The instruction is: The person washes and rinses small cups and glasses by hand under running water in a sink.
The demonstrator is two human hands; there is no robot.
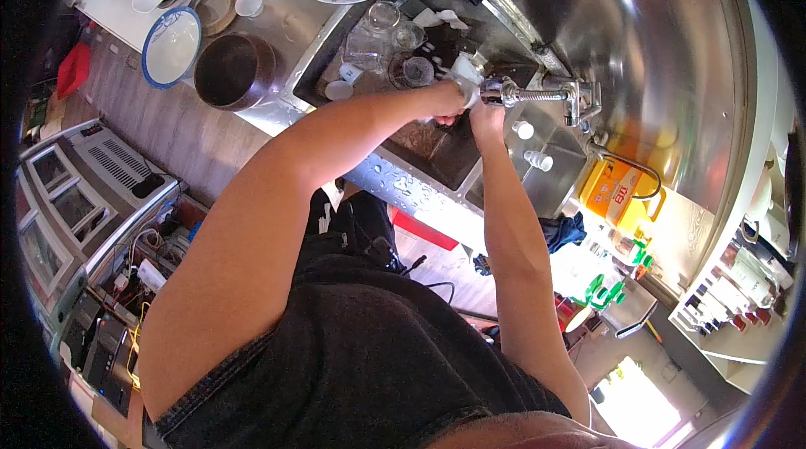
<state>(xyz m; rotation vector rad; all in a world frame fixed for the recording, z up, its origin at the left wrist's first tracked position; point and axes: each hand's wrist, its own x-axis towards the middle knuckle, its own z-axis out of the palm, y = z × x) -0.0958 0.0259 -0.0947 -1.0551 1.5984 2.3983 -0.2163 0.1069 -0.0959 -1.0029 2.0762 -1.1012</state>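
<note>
I am holding a white item (467,70) in my curled left hand (447,101), over the sink (426,145) beside the faucet (495,91), while my right hand (487,118) is hiding its grip from view. If wetness is loosening my hold, it could hit the nearby glass (417,71); its long axis seems to be slanting away from me, its facing unclear.

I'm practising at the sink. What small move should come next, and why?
I'd probably turn the whitish item slightly beside the faucet: the left hand and right hand are close together there, with the item right by them. Its exact shape is unclear.
</note>
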